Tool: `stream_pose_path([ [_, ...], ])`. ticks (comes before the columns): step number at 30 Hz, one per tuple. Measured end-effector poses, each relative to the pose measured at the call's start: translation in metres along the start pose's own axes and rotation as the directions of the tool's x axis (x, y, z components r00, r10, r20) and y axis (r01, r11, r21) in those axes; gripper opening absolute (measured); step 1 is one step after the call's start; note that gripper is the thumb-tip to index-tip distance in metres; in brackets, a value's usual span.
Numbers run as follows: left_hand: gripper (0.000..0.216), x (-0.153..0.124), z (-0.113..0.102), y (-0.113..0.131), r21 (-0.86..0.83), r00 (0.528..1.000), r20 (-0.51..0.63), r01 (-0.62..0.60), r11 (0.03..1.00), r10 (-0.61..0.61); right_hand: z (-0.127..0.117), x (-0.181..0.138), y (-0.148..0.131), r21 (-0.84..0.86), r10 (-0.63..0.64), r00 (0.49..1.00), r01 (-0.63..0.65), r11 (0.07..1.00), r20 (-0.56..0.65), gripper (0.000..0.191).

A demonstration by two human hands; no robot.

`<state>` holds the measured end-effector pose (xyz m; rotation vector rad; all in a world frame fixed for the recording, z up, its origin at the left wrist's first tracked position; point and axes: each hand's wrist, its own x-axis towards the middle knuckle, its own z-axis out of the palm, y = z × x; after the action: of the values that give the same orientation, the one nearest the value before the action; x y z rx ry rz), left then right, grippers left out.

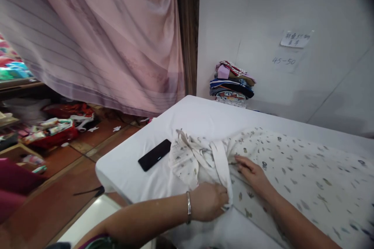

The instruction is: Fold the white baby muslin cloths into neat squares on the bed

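Note:
A white printed cloth (295, 175) with small plant and animal motifs spreads over the right side of the table, its left end bunched and folded. A plain white band (221, 159) of fabric crosses the bunched part. My left hand (209, 201), with a silver bangle at the wrist, is closed on the lower end of this band near the table's front edge. To its right, my right hand (253, 173) has its fingers bent on the cloth beside the band, pinching a fold; its thumb is mostly hidden. What kind of article the cloth is, I cannot tell.
The cloth lies on a white-covered table (201, 114). A black phone (154, 155) rests left of it. Folded fabrics (232, 81) are stacked by the wall behind. A pink curtain (131, 39) hangs at left, with a red box (58, 134) of items on the floor.

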<state>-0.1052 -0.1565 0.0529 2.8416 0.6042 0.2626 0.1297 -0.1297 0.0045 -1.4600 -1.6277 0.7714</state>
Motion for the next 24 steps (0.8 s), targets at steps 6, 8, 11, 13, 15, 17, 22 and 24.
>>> stream_pose_path([
  [6,0.026,-0.003,-0.044,-0.011,-0.059,0.98,-0.144,0.13,0.99,-0.137,-0.002,0.0,-0.009,0.098,0.093,0.996,-0.094,0.991,0.013,0.034],
  [8,0.029,0.007,-0.066,-0.025,0.005,0.944,-0.262,0.21,0.978,-0.201,0.003,0.001,-0.01,0.093,0.056,0.998,-0.059,0.994,0.033,0.033],
  [11,0.029,0.025,-0.081,-0.058,0.105,0.873,-0.345,0.399,0.911,-0.343,0.008,0.0,-0.014,0.051,0.026,0.995,-0.031,0.998,0.1,0.032],
  [13,0.036,0.034,-0.079,-0.08,0.15,0.803,-0.308,0.57,0.808,-0.51,0.008,-0.002,-0.019,0.012,0.021,0.991,-0.023,1.0,0.132,0.032],
  [15,0.039,0.039,-0.07,-0.092,0.168,0.739,-0.188,0.674,0.72,-0.647,0.003,0.0,-0.026,-0.026,0.034,0.992,-0.032,0.999,0.123,0.033],
  [17,0.033,0.039,-0.059,-0.091,0.185,0.728,-0.101,0.684,0.706,-0.678,-0.004,0.006,-0.035,-0.058,0.054,0.995,-0.049,0.997,0.086,0.034],
  [22,0.021,0.026,-0.033,-0.044,0.228,0.841,-0.199,0.539,0.811,-0.503,-0.015,0.038,-0.052,-0.097,0.011,1.0,-0.01,0.995,0.005,0.036],
  [24,0.018,0.018,-0.024,-0.023,0.208,0.886,-0.213,0.453,0.867,-0.412,-0.014,0.052,-0.059,-0.156,-0.043,0.999,0.041,0.987,-0.011,0.038],
])
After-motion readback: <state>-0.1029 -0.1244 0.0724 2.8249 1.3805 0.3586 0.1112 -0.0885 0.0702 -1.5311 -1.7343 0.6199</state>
